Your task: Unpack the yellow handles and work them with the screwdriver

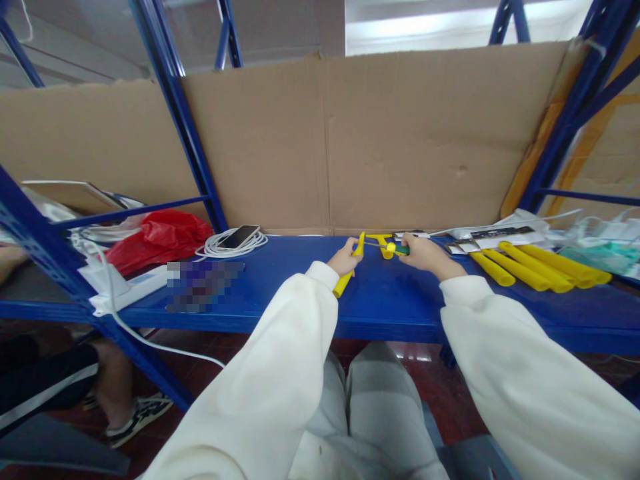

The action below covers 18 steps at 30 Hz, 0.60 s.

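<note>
My left hand [344, 259] is closed around a yellow handle-like part [343, 285], which stands tilted, its upper tip showing above the fingers. My right hand [419, 252] grips a screwdriver [401, 250] with a green and yellow handle. Its thin metal shaft points left, the tip close to the yellow part; whether they touch I cannot tell. Just behind the screwdriver lies another yellow piece [379, 237], partly hidden by it. To the right of my right hand several tools with yellow handles [530, 267] lie side by side on the blue shelf table [395, 300].
Clear plastic packaging [605, 243] lies at the far right. On the left are a phone [241, 236] on a coiled white cable [220, 247], a red plastic bag [163, 237] and a white power strip [135, 287]. A cardboard panel [400, 140] stands behind; a blue post [185, 133] rises left. Another person's leg [113, 380] shows lower left.
</note>
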### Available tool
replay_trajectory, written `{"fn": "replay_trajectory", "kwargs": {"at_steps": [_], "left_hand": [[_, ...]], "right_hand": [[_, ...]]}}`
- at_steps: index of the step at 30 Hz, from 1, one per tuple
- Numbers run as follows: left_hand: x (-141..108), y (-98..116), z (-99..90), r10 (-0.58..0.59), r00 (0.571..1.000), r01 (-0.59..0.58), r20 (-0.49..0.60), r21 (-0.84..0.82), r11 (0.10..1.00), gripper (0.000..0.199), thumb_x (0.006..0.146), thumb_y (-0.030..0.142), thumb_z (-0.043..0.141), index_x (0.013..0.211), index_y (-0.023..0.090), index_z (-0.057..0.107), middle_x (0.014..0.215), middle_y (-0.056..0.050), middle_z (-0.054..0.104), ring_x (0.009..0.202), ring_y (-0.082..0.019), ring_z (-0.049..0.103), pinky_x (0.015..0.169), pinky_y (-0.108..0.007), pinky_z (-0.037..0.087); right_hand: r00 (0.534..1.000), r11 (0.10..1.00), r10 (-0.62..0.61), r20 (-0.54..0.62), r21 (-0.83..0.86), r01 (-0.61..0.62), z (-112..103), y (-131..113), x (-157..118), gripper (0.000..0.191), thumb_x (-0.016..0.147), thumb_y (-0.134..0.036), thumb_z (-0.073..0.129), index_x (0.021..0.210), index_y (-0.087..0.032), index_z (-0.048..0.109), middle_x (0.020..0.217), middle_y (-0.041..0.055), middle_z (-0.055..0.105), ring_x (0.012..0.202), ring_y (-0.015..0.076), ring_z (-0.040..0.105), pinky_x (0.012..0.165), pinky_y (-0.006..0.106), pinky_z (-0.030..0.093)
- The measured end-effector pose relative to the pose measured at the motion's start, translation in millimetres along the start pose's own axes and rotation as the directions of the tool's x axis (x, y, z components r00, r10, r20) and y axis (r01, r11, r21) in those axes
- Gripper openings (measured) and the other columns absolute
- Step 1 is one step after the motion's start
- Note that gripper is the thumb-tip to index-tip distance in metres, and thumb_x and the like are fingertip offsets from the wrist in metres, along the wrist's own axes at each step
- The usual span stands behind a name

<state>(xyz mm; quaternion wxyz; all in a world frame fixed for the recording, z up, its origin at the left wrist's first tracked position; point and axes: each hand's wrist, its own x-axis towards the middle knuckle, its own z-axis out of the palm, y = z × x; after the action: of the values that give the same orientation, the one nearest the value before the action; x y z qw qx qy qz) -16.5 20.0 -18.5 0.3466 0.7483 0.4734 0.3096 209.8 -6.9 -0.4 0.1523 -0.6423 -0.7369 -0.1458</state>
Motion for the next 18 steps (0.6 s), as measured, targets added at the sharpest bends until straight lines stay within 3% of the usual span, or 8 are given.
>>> {"fn": "replay_trajectory", "kwargs": {"at_steps": [11, 18], "left_hand": [[2.1, -1.7, 0.0, -0.015, 1.000, 0.015, -0.010, 0.005, 1.000, 0.039, 0.093, 0.016, 0.052, 0.129, 0.024, 0.041, 0.081, 0.005, 0.060, 0.044, -0.007, 0.050, 0.049, -0.020, 0.045], [1.3, 0.0, 0.5, -0.011, 1.000, 0.011, -0.009, 0.007, 1.000, 0.038, 0.094, 0.015, 0.052, 0.129, 0.023, 0.041, 0.075, 0.006, 0.056, 0.042, -0.008, 0.049, 0.048, -0.020, 0.044]], "right_hand": [[0.997, 0.997, -0.074, 0.024, 0.027, 0.074, -7.5, -4.0, -5.2, 0.021, 0.083, -0.026, 0.060, 0.101, -0.020, 0.068, 0.094, 0.0115, 0.077, 0.086, 0.0266, 0.071, 0.071, 0.030, 0.046], [1.000, 1.000, 0.019, 0.004, 0.025, -0.019, -5.8, -5.9, -4.4, 0.028, 0.080, -0.021, 0.065, 0.108, -0.018, 0.062, 0.094, 0.0141, 0.075, 0.083, 0.0276, 0.070, 0.066, 0.030, 0.044]]}}
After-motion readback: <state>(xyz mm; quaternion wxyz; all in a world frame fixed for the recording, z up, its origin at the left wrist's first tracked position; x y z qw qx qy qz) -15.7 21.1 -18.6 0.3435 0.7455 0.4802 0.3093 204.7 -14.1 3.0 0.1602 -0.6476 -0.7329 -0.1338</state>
